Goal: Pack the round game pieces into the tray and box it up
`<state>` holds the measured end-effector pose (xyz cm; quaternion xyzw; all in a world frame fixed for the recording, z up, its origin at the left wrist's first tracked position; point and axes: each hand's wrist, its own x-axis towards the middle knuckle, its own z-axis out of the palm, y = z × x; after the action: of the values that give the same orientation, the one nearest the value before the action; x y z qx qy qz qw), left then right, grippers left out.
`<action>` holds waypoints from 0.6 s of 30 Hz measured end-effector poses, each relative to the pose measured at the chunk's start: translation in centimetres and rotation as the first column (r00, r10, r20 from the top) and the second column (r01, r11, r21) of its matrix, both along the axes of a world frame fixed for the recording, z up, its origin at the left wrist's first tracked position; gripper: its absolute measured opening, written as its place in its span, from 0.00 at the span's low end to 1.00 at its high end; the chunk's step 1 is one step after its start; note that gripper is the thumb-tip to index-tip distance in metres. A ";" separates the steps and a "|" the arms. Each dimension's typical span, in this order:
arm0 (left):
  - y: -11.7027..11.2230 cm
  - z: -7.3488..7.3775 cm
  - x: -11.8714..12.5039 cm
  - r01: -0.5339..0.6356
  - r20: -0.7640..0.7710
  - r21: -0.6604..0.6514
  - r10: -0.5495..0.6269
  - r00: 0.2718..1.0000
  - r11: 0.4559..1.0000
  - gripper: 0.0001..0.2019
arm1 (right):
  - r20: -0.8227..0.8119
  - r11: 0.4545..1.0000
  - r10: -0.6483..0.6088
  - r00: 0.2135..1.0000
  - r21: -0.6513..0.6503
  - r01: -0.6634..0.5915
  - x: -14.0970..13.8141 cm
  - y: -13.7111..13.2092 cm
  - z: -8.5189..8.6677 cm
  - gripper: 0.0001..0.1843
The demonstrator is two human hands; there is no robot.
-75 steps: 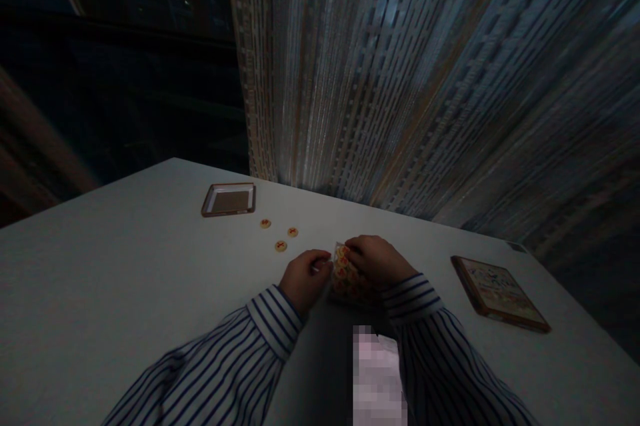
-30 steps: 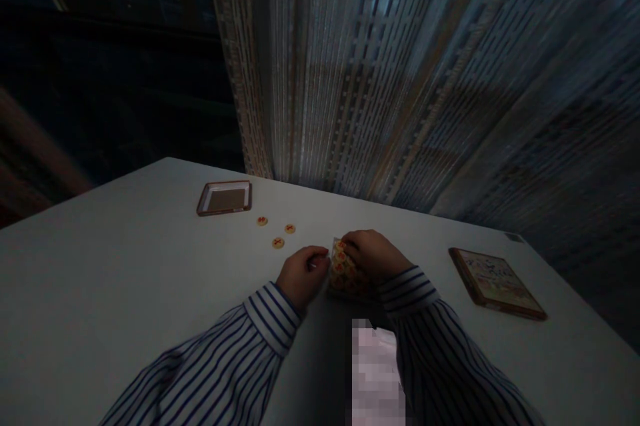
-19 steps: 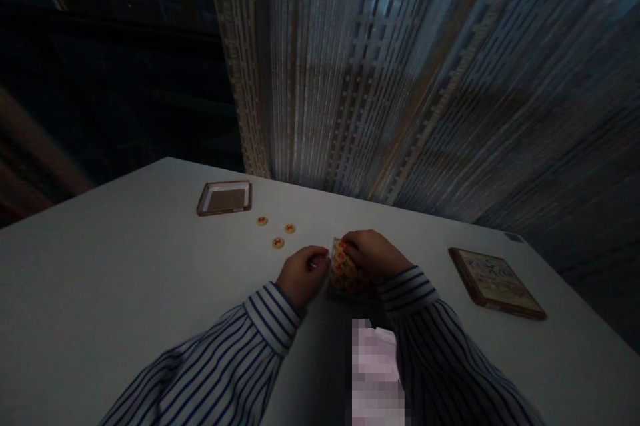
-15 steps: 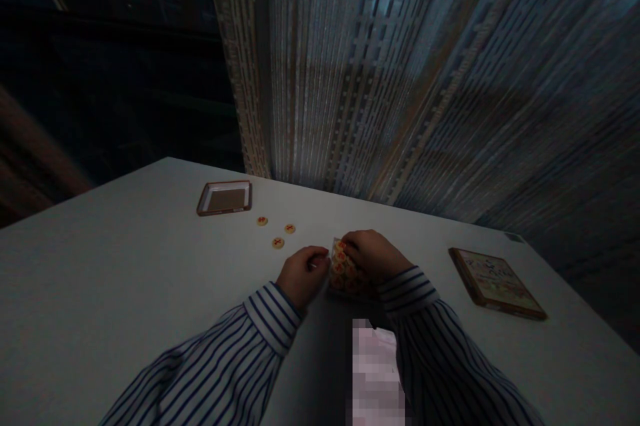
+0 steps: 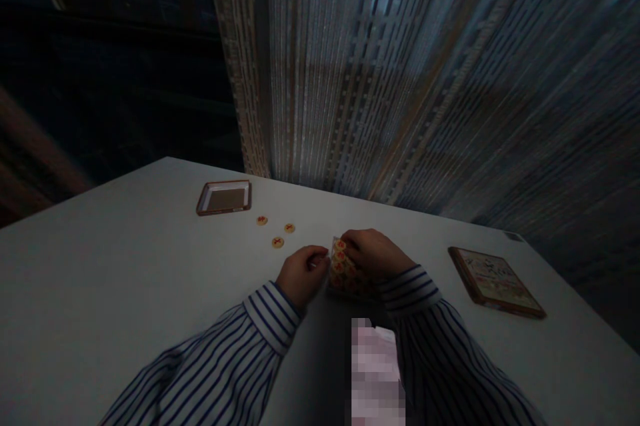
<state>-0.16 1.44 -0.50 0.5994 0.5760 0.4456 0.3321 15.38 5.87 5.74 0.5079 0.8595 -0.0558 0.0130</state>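
A clear plastic bag of round pale game pieces with red marks (image 5: 342,265) sits on the white table (image 5: 125,293) between my hands. My left hand (image 5: 300,274) is closed, pinching the bag's left edge. My right hand (image 5: 373,251) is closed over the bag's top right, fingers pressed on it. Three loose round pieces (image 5: 278,242) lie on the table just beyond my left hand. Both arms wear striped sleeves.
A shallow brown-rimmed box tray (image 5: 224,197) lies at the back left of the table. A brown-edged box lid with a printed picture (image 5: 495,281) lies at the right. A patterned curtain (image 5: 400,79) hangs behind the table. The scene is dim.
Almost nothing differs; both hands stay closed on the bag in the same place, with only a small shift of the view.
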 end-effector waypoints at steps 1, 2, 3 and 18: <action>0.0 0.0 0.0 0.001 0.000 0.000 -0.001 1.000 1.000 0.10 | 0.001 1.000 -0.002 1.000 0.005 0.002 0.0 0.0 0.0 0.16; 0.0 0.0 0.0 0.001 0.000 0.000 -0.001 1.000 1.000 0.10 | 0.001 1.000 -0.002 1.000 0.009 0.002 0.0 0.0 0.0 0.16; 0.0 0.0 0.0 0.000 0.000 -0.001 0.000 1.000 1.000 0.10 | 0.002 1.000 -0.001 1.000 0.010 0.001 0.0 0.0 0.0 0.16; -0.1 -0.1 -0.1 0.020 0.018 -0.019 -0.020 1.000 1.000 0.11 | -0.024 0.997 -0.070 0.997 0.033 0.070 0.6 -0.5 1.8 0.19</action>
<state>-0.30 1.37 -0.63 0.5978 0.5713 0.4421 0.3476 16.00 5.39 7.51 0.5372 0.8421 -0.0473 -0.0073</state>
